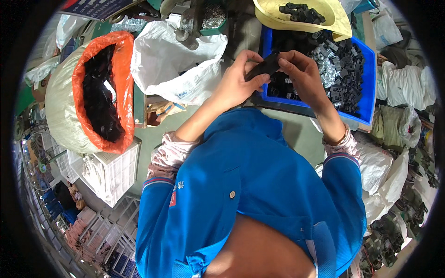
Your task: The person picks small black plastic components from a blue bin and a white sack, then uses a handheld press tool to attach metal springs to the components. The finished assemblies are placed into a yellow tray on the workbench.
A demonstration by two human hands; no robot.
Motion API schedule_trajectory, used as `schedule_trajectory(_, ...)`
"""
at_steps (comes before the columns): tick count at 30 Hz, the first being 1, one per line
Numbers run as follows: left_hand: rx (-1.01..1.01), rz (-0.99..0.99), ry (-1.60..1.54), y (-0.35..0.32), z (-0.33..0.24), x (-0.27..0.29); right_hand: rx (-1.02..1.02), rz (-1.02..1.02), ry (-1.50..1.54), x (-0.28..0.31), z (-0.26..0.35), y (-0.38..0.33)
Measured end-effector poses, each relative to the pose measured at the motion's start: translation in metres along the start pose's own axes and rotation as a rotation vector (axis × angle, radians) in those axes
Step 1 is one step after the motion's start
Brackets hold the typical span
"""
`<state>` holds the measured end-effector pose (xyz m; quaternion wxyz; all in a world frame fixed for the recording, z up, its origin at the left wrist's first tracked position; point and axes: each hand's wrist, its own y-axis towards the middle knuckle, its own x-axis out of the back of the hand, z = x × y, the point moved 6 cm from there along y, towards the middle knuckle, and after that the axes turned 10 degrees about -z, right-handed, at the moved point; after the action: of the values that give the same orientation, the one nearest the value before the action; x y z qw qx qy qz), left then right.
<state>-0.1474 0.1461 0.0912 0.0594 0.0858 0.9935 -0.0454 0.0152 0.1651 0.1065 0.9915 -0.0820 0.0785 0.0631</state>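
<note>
A dark, elongated plastic part is held between my two hands at the near left edge of a blue tray. My left hand is closed round its left end, thumb along the near side. The fingers of my right hand pinch its right end; whether they hold a second small piece there is hidden. Under and beside my right hand, the blue tray holds many small black parts and a heap of shiny metal pieces.
A yellow basin with black parts rests over the tray's far edge. To the left stand an open white bag and an orange-lined sack full of black parts. A white crate is below the sack. White bags lie at right.
</note>
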Motion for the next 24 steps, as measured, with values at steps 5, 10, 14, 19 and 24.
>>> schedule_trajectory(5,-0.019,-0.037,0.107,0.003,-0.021,0.003,0.049,0.064,-0.02,-0.004,0.014,0.0)
schedule_trajectory(10,-0.053,-0.051,0.216,-0.001,-0.013,0.021,0.024,0.169,-0.147,-0.008,0.018,0.009)
schedule_trajectory(14,-0.004,-0.104,0.014,0.0,0.007,0.035,0.247,-0.274,-0.456,0.083,0.043,0.013)
schedule_trajectory(19,-0.028,-0.088,-0.053,0.009,0.008,0.01,0.276,-0.826,-0.988,0.269,0.038,0.0)
schedule_trajectory(24,0.063,-0.046,-0.072,0.011,0.014,-0.011,0.43,-0.69,-1.176,0.268,0.033,0.016)
